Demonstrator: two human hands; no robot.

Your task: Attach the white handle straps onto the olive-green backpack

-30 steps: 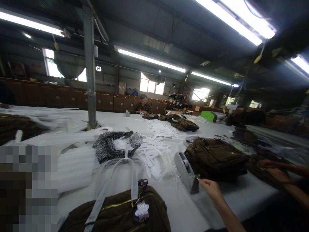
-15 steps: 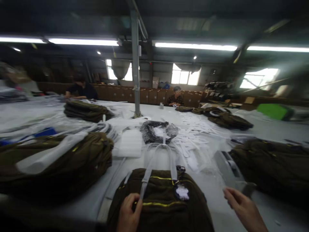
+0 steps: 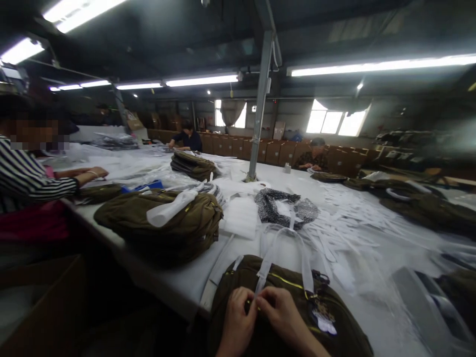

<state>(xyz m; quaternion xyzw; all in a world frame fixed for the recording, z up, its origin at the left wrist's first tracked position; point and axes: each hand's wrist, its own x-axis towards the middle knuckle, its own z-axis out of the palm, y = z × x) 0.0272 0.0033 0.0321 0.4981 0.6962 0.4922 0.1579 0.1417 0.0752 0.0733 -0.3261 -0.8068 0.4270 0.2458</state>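
Note:
A dark olive bag (image 3: 334, 307) lies in front of me, with yellow zips and a pale charm (image 3: 325, 322) hanging at its right side. Its raised handle (image 3: 273, 248) is wrapped in white material. My left hand (image 3: 239, 315) pinches the lower left end of that wrapped handle. Right beside it, the closed fingertips of my right hand (image 3: 280, 311) meet the same spot on the wrap. Any small piece between the fingertips is too small to make out.
Stacked olive bags (image 3: 163, 218) stand left, a white foam roll (image 3: 173, 206) on top. A grey tape dispenser (image 3: 420, 297) sits right. Beyond are white strips (image 3: 345, 233), black-speckled wrapping (image 3: 267, 203) and a post (image 3: 260, 109). A co-worker in striped sleeves (image 3: 37, 173) works left.
My right hand has come from beside the grey dispenser to the handle, meeting my left hand. The view has swung left, bringing the striped-sleeved co-worker into sight.

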